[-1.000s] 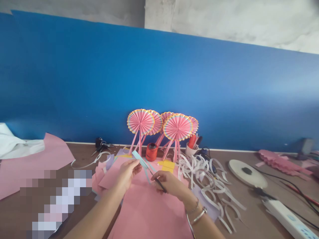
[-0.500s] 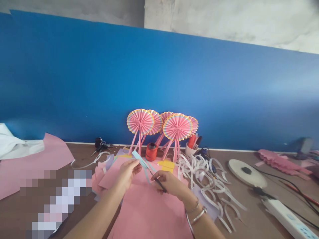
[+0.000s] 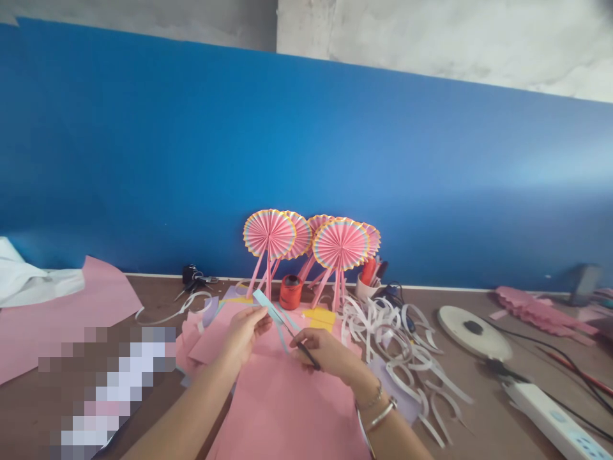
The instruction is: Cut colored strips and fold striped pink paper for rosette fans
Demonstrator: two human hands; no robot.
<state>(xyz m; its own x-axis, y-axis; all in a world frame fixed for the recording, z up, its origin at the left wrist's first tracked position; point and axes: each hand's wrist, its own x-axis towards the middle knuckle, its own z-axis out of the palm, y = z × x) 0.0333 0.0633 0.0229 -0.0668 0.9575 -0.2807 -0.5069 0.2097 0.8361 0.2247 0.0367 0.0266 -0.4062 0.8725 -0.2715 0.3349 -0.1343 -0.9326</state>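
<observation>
My left hand [image 3: 245, 333] pinches one end of a narrow light-blue paper strip [image 3: 269, 308] and holds it up above a large pink sheet [image 3: 287, 409]. My right hand [image 3: 326, 353] is closed round a pair of scissors [image 3: 301, 348] whose blades meet the strip near its middle. Bangles sit on my right wrist. Both hands hover over the middle of the brown table [image 3: 483, 409].
Several pink pleated paper fans [image 3: 306, 239] lean on the blue backdrop behind an orange tape roll [image 3: 290, 292] and a cup of pens [image 3: 368, 281]. White curled paper strips [image 3: 407, 345] lie to the right, then a round white disc [image 3: 474, 332] and a power strip [image 3: 550, 418]. Pink paper [image 3: 57, 313] lies at the left.
</observation>
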